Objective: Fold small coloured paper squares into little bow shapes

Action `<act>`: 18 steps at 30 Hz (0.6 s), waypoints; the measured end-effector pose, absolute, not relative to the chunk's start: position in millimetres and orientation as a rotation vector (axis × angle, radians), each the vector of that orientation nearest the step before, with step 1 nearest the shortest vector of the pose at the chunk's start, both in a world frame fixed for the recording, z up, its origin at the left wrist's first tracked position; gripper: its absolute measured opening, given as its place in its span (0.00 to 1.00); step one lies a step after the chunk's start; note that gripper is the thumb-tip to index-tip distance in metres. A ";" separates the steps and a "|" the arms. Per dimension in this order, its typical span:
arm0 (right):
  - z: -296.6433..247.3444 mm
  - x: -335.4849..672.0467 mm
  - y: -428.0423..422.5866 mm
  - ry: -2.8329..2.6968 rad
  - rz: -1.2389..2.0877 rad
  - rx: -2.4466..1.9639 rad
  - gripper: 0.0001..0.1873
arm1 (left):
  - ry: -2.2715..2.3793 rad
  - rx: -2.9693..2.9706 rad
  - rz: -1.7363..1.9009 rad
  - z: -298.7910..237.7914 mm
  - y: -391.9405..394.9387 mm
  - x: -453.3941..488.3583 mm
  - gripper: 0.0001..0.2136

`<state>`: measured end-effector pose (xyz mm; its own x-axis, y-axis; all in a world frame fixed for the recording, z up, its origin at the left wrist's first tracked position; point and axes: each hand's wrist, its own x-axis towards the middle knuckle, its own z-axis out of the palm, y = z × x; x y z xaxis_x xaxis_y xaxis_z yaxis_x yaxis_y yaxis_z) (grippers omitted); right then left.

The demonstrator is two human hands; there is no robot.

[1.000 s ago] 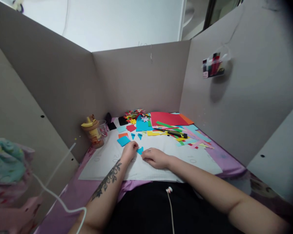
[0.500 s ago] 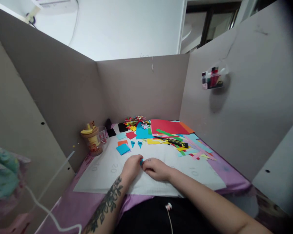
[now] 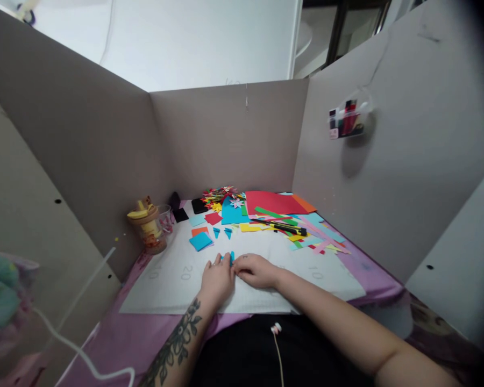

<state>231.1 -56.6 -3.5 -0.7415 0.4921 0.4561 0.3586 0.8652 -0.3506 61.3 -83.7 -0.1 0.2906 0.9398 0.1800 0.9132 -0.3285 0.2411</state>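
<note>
A small folded piece of blue paper lies at the fingertips of both hands, partly covered by them. My left hand rests on the white sheet with its fingers pressing on this paper. My right hand is curled, thumb and forefinger closed at the paper's near right edge. Just beyond are two small folded blue paper pieces, lying apart from each other. Left of them sits a stack of square paper with a blue square on top.
A yellow-lidded cup stands at the left by a clear cup. Folded paper stars are heaped at the back. A black and yellow cutter lies among coloured strips at right, before red sheets. Grey panels enclose the table.
My left fingers have shifted from a pinch to lying over the blue paper, and more of it shows. My right hand stays close beside it. The whole view has moved slightly.
</note>
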 end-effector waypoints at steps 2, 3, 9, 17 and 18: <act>-3.9 231.8 -56.4 -2.472 0.336 -0.603 0.08 | 1.751 2.429 0.449 -1.7 -83.3 60.0 0.22; -4.3 232.2 -55.8 -2.462 0.334 -0.597 0.08 | 1.741 2.423 0.448 -2.0 -83.2 59.1 0.22; -5.2 235.8 -48.2 -2.395 0.172 -0.668 0.08 | 1.694 2.388 0.428 2.1 -83.6 54.9 0.23; 3.2 237.9 -52.2 -2.560 0.067 -0.763 0.15 | 1.683 2.376 0.498 4.2 -84.3 53.8 0.27; 3.2 237.9 -52.5 -2.562 0.068 -0.752 0.15 | 1.679 2.375 0.522 4.2 -84.3 53.5 0.28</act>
<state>237.9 -52.5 3.2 -0.7413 0.5226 0.4212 0.4994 0.8487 -0.1741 53.5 -84.3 4.2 0.2980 0.9381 0.1763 0.8726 -0.3426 0.3481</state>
